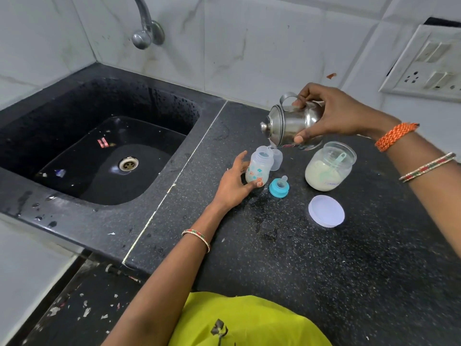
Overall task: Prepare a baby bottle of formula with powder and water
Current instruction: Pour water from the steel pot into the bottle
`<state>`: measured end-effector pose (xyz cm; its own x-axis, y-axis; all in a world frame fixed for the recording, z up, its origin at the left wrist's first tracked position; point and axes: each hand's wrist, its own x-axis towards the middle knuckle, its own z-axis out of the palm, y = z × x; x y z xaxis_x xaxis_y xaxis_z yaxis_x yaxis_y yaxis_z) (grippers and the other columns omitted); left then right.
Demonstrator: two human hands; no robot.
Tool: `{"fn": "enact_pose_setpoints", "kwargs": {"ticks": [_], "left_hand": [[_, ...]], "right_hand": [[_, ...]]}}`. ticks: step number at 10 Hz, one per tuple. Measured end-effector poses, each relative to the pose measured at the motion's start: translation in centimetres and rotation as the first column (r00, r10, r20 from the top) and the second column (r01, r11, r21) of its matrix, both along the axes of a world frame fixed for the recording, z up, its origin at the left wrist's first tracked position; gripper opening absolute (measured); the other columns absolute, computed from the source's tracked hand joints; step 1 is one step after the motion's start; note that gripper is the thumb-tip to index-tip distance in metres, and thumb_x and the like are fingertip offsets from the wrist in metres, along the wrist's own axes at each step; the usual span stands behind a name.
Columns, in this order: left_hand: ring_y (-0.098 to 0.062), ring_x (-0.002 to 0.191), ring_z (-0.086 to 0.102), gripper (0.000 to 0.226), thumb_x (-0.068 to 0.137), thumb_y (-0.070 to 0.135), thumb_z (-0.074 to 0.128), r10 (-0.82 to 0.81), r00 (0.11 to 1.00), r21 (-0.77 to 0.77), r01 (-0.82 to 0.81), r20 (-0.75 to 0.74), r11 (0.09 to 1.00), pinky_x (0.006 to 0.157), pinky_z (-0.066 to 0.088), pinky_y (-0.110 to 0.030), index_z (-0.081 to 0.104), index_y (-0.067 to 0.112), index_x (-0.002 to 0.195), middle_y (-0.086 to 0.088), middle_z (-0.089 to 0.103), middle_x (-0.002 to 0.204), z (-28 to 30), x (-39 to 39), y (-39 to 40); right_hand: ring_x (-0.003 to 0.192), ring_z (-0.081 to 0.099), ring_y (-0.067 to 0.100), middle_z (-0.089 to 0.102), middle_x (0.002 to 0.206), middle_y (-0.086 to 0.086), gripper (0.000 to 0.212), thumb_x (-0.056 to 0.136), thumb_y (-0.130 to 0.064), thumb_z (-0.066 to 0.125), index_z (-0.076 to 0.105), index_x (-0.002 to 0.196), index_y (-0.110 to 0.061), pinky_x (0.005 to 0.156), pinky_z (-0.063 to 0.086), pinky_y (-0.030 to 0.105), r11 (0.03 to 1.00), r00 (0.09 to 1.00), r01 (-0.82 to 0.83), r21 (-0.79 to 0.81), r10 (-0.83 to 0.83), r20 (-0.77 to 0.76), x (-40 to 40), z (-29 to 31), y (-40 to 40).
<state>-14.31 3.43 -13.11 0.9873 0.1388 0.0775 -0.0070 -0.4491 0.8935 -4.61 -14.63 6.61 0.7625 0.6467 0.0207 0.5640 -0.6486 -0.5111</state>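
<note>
Two hands are busy with the water step, so the job looks roughly midway. The left hand point(233, 182) wraps its thumb and fingers around the lower body of the baby bottle point(259, 168), which stands open-mouthed and slightly tilted on the black counter point(311, 270), just right of the sink point(104, 151). The right hand point(331, 113) grasps a small steel jug point(291, 123) around its belly and tips it so its lip hangs directly over the bottle's mouth; a thin run of water appears to fall from the lip into the bottle. Whether powder is already inside cannot be told: the bottle's lower part looks pale and cloudy, but its printed wall hides the contents. Just behind the bottle stands a clear cap point(277, 159), and the blue teat ring point(279, 187) lies on the counter just beside the bottle's base, so closing has not been done. To the right, the powder jar point(329, 166) stands open with a scoop point(336, 159) resting in the powder, and its white lid point(326, 211) lies flat nearer the person. Judging from this, what remains is finishing the pour, setting the jug down, adding powder if none is in yet, screwing on the teat ring, fitting the cap and mixing.
</note>
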Motion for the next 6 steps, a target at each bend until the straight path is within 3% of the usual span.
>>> {"fn": "enact_pose_setpoints", "kwargs": {"ticks": [3,4,6], "left_hand": [[-0.022,0.130,0.047,0.084,0.081,0.016,0.071,0.000,1.000,0.009,0.000,-0.008,1.000,0.106,0.036,-0.037,0.020,0.015,0.148,-0.004,0.049,0.142,0.1,-0.1,0.0],[-0.022,0.129,0.047,0.084,0.081,0.016,0.071,0.002,1.000,0.006,-0.002,-0.007,1.000,0.106,0.036,-0.037,0.020,0.015,0.148,-0.004,0.049,0.142,0.1,-0.1,-0.1],[-0.022,0.129,0.047,0.083,0.081,0.016,0.071,0.000,1.000,0.001,0.000,0.000,1.000,0.105,0.036,-0.036,0.021,0.015,0.148,-0.005,0.049,0.142,0.2,-0.2,-0.1]], "right_hand": [[0.096,0.056,0.021,0.057,0.112,-0.002,0.067,0.055,-0.027,0.090,0.053,0.111,-0.019,0.075,0.047,0.031,0.989,0.992,-0.060,-0.132,0.073,0.098,-0.6,2.5,1.8],[0.090,0.054,0.018,0.057,0.107,-0.004,0.066,0.055,-0.025,0.090,0.052,0.110,-0.021,0.067,0.044,0.023,0.982,0.990,-0.076,-0.173,0.095,0.102,-0.7,2.9,2.1],[0.089,0.053,0.015,0.056,0.102,-0.008,0.068,0.054,-0.023,0.091,0.052,0.110,-0.022,0.066,0.041,0.021,0.971,0.985,-0.092,-0.220,0.122,0.124,-1.0,3.2,2.3]]}}
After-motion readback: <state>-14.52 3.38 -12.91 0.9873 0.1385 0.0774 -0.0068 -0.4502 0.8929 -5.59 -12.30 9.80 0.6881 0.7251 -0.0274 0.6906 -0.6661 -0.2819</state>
